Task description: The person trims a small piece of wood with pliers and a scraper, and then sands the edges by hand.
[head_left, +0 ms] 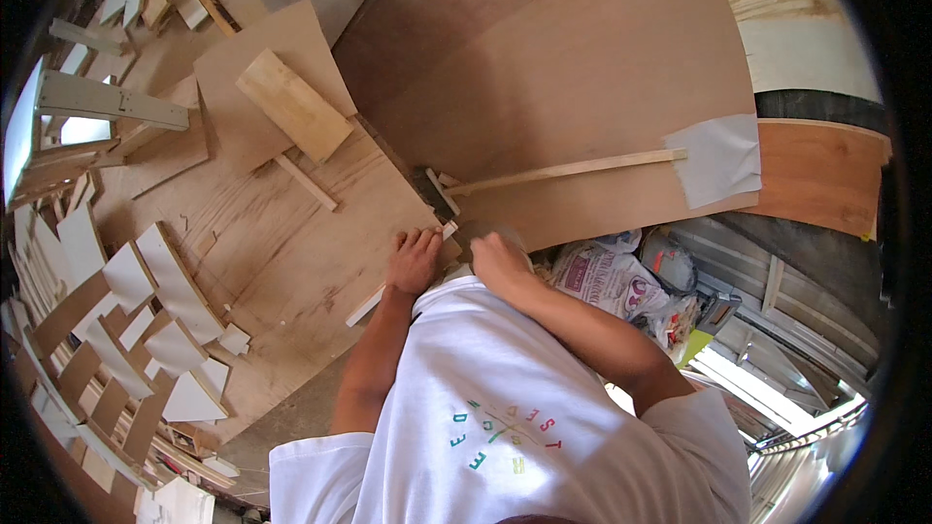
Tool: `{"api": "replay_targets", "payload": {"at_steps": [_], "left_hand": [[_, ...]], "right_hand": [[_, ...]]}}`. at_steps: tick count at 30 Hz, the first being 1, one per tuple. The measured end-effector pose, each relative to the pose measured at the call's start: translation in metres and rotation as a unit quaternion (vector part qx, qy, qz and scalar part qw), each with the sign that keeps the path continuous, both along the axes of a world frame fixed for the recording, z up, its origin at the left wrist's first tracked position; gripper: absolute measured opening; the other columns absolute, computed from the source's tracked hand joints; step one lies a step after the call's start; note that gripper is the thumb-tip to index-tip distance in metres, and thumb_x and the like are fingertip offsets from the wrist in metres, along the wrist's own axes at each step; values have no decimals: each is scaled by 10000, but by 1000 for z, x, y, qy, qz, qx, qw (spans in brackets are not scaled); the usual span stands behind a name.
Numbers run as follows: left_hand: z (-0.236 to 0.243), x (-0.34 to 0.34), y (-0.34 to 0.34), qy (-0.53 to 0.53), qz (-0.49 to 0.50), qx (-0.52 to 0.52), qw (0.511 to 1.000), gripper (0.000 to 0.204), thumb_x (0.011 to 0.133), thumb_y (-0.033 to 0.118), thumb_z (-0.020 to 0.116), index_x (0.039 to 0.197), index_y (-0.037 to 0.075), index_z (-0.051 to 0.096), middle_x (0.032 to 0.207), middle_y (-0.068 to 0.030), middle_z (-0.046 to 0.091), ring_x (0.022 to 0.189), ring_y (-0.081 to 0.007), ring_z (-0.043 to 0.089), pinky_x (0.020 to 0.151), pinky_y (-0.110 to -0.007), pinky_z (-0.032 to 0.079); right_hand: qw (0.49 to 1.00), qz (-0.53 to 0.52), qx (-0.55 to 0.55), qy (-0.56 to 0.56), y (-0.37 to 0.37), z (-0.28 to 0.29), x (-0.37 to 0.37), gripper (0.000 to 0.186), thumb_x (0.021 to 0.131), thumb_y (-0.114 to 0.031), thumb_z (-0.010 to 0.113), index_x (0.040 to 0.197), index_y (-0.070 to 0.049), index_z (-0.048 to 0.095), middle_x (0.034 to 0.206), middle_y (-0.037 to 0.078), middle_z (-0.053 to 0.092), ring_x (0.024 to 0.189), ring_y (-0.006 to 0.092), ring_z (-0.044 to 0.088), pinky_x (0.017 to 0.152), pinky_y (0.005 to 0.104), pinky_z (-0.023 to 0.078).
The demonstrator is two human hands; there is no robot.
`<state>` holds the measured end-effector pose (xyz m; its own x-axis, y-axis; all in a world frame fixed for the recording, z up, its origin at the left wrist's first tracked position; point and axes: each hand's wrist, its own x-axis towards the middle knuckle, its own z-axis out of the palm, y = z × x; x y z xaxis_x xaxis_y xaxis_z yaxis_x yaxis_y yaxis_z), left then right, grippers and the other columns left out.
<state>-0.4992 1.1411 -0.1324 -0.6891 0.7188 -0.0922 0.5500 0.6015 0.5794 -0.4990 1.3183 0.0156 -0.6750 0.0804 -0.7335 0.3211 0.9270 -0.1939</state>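
Near the middle, my left hand (416, 257) has its fingers bent over a narrow white-edged strip (363, 305) at the edge of the plywood work surface (320, 281). Just to its right, my right hand (498, 260) is curled closed, close against my shirt front; what its fingers hold is hidden. A short strip (441, 191) lies just above my hands, beside one end of a long thin batten (563, 171) on the large brown board (563, 58). A sheet of pale paper (718, 163) lies under the batten's far end.
Board offcuts (291, 102) lie upper left, with white pieces (175, 281) and a pale post (112, 97) along the left. A reddish wood panel (811, 175) is at right. Bags (607, 281) and metal lengths (777, 311) lie below the large board's edge.
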Motion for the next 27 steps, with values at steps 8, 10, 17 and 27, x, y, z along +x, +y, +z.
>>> {"api": "replay_targets", "payload": {"at_steps": [8,10,17,27], "left_hand": [[4,1,-1,-15,14,16,1000,438,941,165,550,1374,103,569,1232,-49,633,1187,-239,580,1045,-452,409],[2,3,1,-1,15,9,1000,434,944,160,544,1373,103,569,1236,-51,633,1198,-241,579,1052,-455,407],[0,4,1,21,14,28,999,426,924,193,610,1338,95,593,1265,-75,636,1175,-266,577,1039,-477,402],[-4,5,4,30,25,25,999,398,934,195,599,1322,102,601,1222,-55,641,1133,-257,581,1014,-471,407]], "right_hand": [[1000,-2,-5,28,3,-29,12,249,926,-74,513,932,50,728,967,339,703,959,497,703,859,565,563],[999,-18,-10,39,5,-19,21,244,923,-73,518,935,52,728,973,343,701,966,499,701,862,568,559],[997,-46,-18,51,2,-27,23,243,925,-74,517,924,59,720,965,349,690,944,519,688,845,581,547],[998,-36,-16,52,12,-16,30,209,911,-57,536,919,38,722,968,319,700,944,508,691,837,562,564]]}}
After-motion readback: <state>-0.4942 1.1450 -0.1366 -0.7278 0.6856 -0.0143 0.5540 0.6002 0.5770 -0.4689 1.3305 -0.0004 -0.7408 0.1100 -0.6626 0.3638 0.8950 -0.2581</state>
